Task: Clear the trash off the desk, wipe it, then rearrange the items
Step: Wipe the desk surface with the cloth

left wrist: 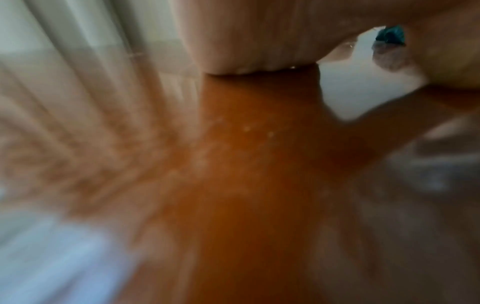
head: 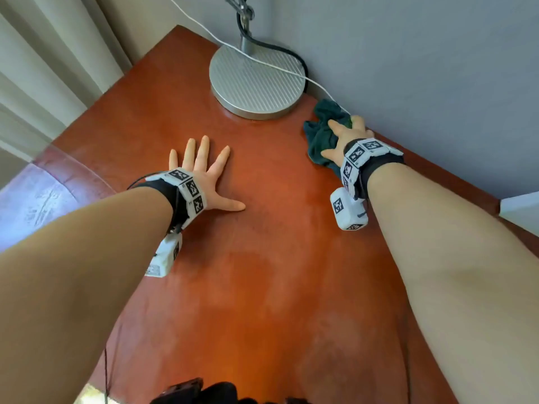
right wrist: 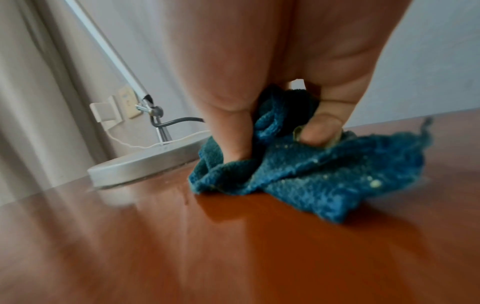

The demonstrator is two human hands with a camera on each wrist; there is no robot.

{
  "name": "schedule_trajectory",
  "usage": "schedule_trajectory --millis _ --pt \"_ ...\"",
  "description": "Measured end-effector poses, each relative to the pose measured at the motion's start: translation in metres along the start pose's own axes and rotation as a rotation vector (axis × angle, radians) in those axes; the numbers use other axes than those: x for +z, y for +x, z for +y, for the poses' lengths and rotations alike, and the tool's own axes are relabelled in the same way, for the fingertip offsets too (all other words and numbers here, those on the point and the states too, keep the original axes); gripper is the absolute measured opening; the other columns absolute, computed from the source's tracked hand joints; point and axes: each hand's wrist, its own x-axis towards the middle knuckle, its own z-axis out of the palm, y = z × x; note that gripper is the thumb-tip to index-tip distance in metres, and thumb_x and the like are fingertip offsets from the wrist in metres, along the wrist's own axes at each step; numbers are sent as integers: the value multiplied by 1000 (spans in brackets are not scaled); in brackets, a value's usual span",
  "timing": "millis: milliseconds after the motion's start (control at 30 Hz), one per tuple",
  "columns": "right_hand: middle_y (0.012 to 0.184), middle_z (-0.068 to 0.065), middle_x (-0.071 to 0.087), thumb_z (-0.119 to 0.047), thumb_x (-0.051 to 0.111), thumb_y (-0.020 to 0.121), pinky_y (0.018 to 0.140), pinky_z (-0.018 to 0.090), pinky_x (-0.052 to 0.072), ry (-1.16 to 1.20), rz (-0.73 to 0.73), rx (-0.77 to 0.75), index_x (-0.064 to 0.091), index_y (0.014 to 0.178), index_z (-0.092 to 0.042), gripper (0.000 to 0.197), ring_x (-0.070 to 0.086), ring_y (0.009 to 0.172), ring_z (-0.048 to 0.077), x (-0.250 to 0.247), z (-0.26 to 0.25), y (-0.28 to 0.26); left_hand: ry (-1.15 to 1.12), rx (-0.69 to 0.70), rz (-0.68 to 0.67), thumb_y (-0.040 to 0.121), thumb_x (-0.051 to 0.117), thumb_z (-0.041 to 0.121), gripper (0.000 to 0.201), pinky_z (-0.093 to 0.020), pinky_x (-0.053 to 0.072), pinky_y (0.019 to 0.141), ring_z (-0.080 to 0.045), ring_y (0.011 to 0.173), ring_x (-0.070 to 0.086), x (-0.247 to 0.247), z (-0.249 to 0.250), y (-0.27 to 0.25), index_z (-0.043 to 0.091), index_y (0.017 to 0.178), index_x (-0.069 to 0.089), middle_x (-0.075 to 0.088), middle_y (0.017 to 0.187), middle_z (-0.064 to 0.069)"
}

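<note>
A crumpled dark teal cloth (head: 319, 135) lies on the reddish-brown desk (head: 262, 272) near the wall, right of the lamp base. My right hand (head: 347, 135) is on top of it, and in the right wrist view its fingers (right wrist: 233, 131) curl into the cloth (right wrist: 324, 176) and bunch it against the wood. My left hand (head: 204, 173) lies flat on the desk at centre left, fingers spread, holding nothing. The left wrist view is blurred and shows mostly the desk (left wrist: 246, 185) and a speck of the cloth (left wrist: 391, 37).
A round ribbed silver lamp base (head: 256, 80) stands at the back of the desk, with a dark cable and a thin white cord (head: 291, 71) running over it. Curtains (head: 43, 68) hang at left. A white object (head: 522, 211) sits at the right edge.
</note>
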Motion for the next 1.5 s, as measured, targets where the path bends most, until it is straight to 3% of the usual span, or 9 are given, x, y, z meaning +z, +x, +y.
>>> schedule_trajectory --millis 300,467,600,767,867,967,1133,1300,1500 --pt "153 3 13 -15 51 88 110 40 31 3 7 -28 34 142 -35 61 23 135 32 -18 -42 28 68 50 -108 57 57 82 131 -59 -10 111 -34 138 -31 -4 -6 11 34 139 -32 -39 147 -7" --pt "152 -4 15 -10 51 85 97 30 38 -27 -78 -212 35 140 -38 64 28 131 24 2 -56 -15 91 44 -110 57 57 83 131 -60 -6 110 -37 138 -28 -6 -4 11 33 139 -32 -39 147 -8" --pt "152 -8 15 -14 51 91 103 29 35 -61 -213 -396 42 137 -36 52 28 132 19 17 -54 -56 67 54 -71 56 57 83 131 -61 -6 110 -37 139 -27 -4 -5 7 34 141 -28 -36 149 -8" --pt "149 2 21 -26 54 91 108 28 30 70 70 -74 48 135 -32 45 37 129 27 6 -9 -52 54 54 -57 54 60 82 132 -61 -7 111 -35 139 -27 -4 -5 8 35 142 -27 -35 150 -7" --pt "156 4 0 -37 46 94 110 38 28 11 18 166 26 145 -36 54 24 132 35 22 -2 -55 48 50 -67 54 61 81 133 -61 -9 110 -35 138 -29 -3 -6 9 36 141 -28 -37 149 -6" --pt "156 2 -5 -41 42 95 107 41 29 -39 -4 198 17 146 -39 57 21 132 32 40 -16 -62 24 78 -31 55 62 80 131 -60 -10 109 -34 139 -28 -3 -8 6 36 142 -25 -34 150 -6" --pt "156 2 -4 -46 44 93 104 42 34 -108 -58 36 20 146 -38 58 19 134 32 45 -43 -92 -54 103 12 67 59 74 115 -52 -7 114 -30 142 -23 16 -25 -17 37 145 -17 -28 153 -2" --pt "157 -3 -2 -44 45 94 108 41 33 -210 -202 -367 30 143 -37 51 13 138 34 60 -91 -145 -61 60 7 74 60 66 109 -44 -6 117 -26 143 -21 58 -56 -73 33 147 -15 -28 153 -5" --pt "157 1 -12 -47 49 91 103 44 37 -24 -96 -290 13 146 -37 67 18 140 34 53 -107 -160 -130 -236 5 67 61 73 118 -47 -3 117 -30 143 -17 91 -115 -133 32 146 -17 -22 155 -7"
